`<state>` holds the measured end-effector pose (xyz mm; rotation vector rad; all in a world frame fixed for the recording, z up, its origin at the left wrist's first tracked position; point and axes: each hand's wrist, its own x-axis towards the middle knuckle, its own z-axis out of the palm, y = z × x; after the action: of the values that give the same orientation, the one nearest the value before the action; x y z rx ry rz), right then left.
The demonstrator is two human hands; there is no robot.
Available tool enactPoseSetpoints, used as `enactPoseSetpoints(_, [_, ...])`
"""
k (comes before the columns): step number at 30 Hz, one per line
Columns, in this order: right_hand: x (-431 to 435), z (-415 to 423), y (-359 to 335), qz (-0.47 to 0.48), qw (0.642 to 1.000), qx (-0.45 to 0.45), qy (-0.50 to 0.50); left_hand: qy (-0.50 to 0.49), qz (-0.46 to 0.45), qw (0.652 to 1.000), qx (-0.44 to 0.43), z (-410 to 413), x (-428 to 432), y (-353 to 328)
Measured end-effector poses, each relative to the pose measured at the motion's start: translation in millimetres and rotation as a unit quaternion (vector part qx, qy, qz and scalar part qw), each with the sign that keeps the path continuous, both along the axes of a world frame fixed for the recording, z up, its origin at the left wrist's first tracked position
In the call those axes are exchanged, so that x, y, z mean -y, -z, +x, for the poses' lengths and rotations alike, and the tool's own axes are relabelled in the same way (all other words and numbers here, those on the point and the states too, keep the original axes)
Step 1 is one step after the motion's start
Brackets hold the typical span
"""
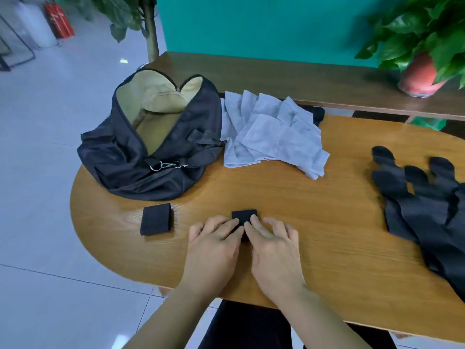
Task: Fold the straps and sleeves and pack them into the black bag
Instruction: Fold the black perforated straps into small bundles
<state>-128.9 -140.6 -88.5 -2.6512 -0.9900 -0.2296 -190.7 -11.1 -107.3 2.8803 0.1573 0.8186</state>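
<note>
Head view showed an early stage, approx. a small part done. 2 straps were folded: one folded strap (pixel 156 219) lay alone on the table (pixel 327 235) just in front of the black bag (pixel 141 167). The second folded strap (pixel 244 215) sat under the fingertips of both hands. The left hand (pixel 214 239) and right hand (pixel 273 239) lay flat, fingers straight, pressing it down, not gripping. Bag: 1, unzipped, nothing visible inside. The grey sleeves (pixel 271 137) lay heaped beside the bag, unfolded; several, exact no. unclear. The unfolded straps (pixel 422 205) lay at the table's right edge, approx. 5 rounded ends showing. Nothing looked packed yet.
</note>
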Motion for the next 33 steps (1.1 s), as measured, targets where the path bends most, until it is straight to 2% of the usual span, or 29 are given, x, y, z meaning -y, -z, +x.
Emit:
enactPoseSetpoints(5, [-52.7,-14.2,-9.1,-0.021,0.999,-0.038,-0.029,-0.069,-0.004,0.997,-0.021,-24.8,-40.3,-5.6])
enactPoseSetpoints(14, [-99.6,-33.8,-26.9,-0.074,0.990,-0.079,-0.092,-0.125,-0.146,0.980,-0.041,-47.7,-92.2,13.6])
enactPoseSetpoints(20, [-119.0,-26.0,-28.5,-0.095,0.989,-0.072,-0.091,-0.147,-0.181,0.970,-0.068,-32.3,-100.5,12.6])
enactPoseSetpoints(26, [-121.8,-24.8,-27.2,-0.095,0.988,-0.089,-0.087,-0.169,-0.117,0.976,-0.073,-34.2,-100.1,7.9])
enactPoseSetpoints(30, [-111.3,-22.5,-25.7,-0.027,0.990,-0.102,-0.097,-0.163,-0.077,0.981,-0.074,-34.2,-96.1,4.0])
enactPoseSetpoints(33, [-90.4,-13.6,-26.0,0.014,0.992,-0.078,-0.095,-0.138,-0.064,0.986,-0.063,-27.9,-80.4,0.8])
